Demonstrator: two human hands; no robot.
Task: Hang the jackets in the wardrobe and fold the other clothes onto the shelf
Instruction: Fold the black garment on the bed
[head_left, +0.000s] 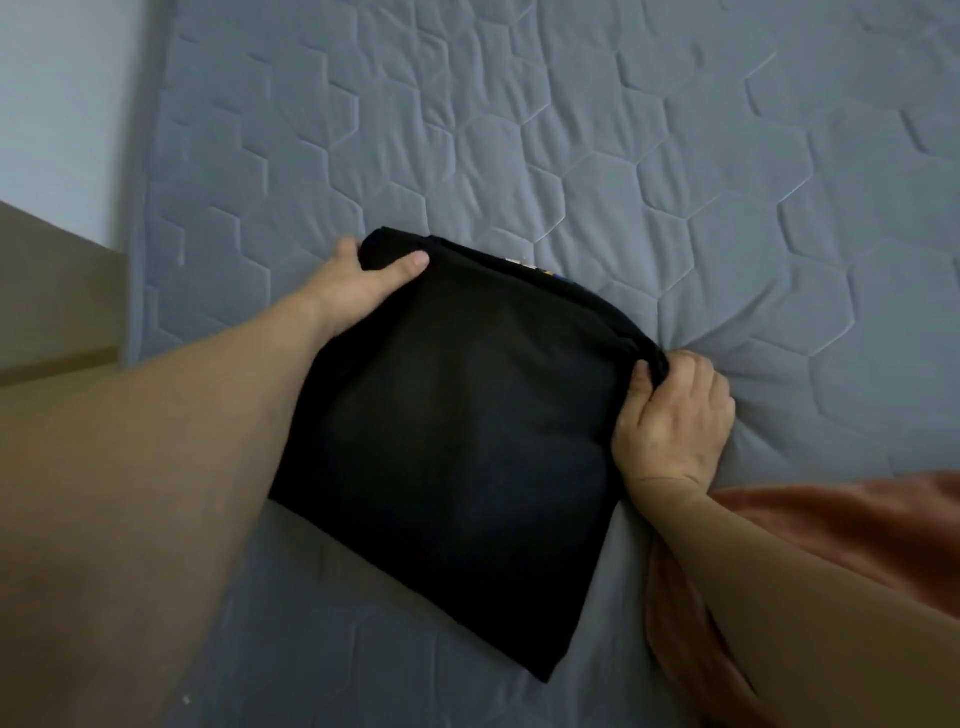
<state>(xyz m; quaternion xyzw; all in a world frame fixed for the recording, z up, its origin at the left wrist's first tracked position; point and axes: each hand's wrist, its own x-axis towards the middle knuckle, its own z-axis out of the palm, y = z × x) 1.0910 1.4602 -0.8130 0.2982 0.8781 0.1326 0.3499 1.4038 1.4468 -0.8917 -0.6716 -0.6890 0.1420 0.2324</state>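
I see the folded black garment (457, 441) lying flat on the grey bed (623, 130), its far edge running from upper left to lower right between my hands; my left hand (358, 283) pinches the far-left corner, my right hand (675, 421) grips the far-right corner; both sit equally near, so I judge the next fold pulls that edge toward me.

- We see a plain black folded cloth garment (457, 415) with a small multicoloured print at its far edge.
- We see a grey quilted hexagon-stitched bed (623, 156).
- We see a rust-red fabric piece (857, 525).
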